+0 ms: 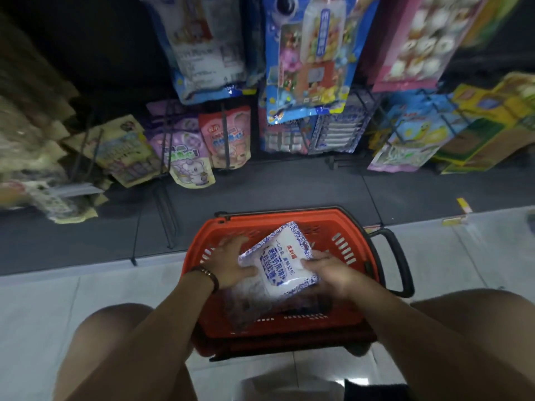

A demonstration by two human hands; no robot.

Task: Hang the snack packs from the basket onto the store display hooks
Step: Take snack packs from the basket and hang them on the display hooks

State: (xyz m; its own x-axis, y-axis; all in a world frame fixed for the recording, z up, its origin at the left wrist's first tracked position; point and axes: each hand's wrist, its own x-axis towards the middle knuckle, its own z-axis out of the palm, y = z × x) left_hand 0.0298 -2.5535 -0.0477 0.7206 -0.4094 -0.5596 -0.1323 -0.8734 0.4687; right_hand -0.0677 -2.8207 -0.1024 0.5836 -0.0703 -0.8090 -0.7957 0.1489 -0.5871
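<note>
A red plastic basket stands on the floor between my knees. Over it I hold a white snack pack with blue patterned edges, tilted with its top away from me. My right hand grips the pack's lower right corner, fingers curled round it. My left hand, with a dark wristband, lies on the pack's left edge with its thumb against the pack and its fingers spread out toward the basket's far left. More packs lie blurred in the basket under it. Matching blue-white packs hang on the display ahead.
Wire hooks on a dark display hold rows of snack bags: purple and pink ones at the left, blue ones above, green and yellow ones at the right. The basket's black handle sticks out to the right. Pale floor tiles lie around.
</note>
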